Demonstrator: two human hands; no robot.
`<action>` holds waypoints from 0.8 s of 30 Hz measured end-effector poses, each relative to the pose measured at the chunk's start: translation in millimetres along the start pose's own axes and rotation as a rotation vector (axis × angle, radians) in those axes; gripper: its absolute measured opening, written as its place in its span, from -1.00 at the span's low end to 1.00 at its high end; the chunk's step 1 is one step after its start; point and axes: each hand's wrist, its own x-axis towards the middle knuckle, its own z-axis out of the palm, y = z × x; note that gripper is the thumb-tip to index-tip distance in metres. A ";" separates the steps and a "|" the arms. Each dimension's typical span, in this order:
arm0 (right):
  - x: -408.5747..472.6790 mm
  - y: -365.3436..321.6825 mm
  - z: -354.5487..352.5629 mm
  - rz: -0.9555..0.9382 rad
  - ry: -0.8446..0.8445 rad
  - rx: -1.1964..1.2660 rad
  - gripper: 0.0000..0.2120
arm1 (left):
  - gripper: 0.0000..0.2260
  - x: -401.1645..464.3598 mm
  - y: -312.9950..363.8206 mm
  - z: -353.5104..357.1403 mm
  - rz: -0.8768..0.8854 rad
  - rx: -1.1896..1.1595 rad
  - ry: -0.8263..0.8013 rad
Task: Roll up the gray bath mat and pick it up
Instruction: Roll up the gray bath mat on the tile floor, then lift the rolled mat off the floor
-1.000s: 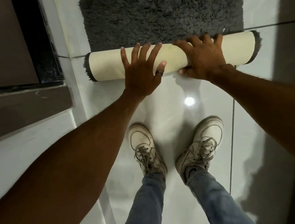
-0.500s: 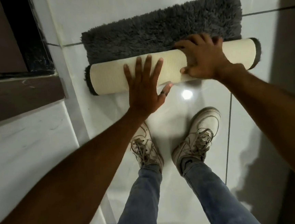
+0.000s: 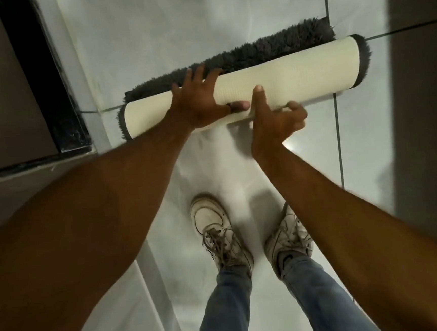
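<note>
The gray bath mat [image 3: 302, 75] lies on the white tiled floor, rolled into a thick tube with its cream backing outward. A narrow strip of shaggy gray pile [image 3: 267, 46] still lies flat behind the roll. My left hand [image 3: 201, 100] rests over the left-middle of the roll, with fingers spread across the top and the thumb along the near side. At the roll's near lower edge is my right hand [image 3: 274, 123], its thumb pressed up against the backing and its fingers curled low at the floor side.
A dark door frame and threshold [image 3: 46, 88] run along the left. A dark wall or panel [image 3: 422, 94] stands close to the roll's right end. My two white sneakers [image 3: 215, 229] stand on the tiles just behind the roll.
The roll has moved farther away and grown thicker, leaving only a thin gray strip flat. My right hand dropped from the top to the near lower edge. My left hand moved up onto the roll.
</note>
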 end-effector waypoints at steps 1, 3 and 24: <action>6.9 -4.1 6.7 0.251 -0.088 0.180 -0.13 | 0.07 10.6 -2.8 -8.1 -0.001 -0.023 -0.059; 20.6 -8.7 10.9 0.440 -0.310 0.296 -0.15 | 0.12 22.7 -6.8 -19.4 -0.018 -0.074 -0.153; -121.7 -208.9 -28.5 0.151 -0.579 -0.071 -0.19 | 0.03 -109.2 21.3 -222.1 0.079 -0.664 -0.204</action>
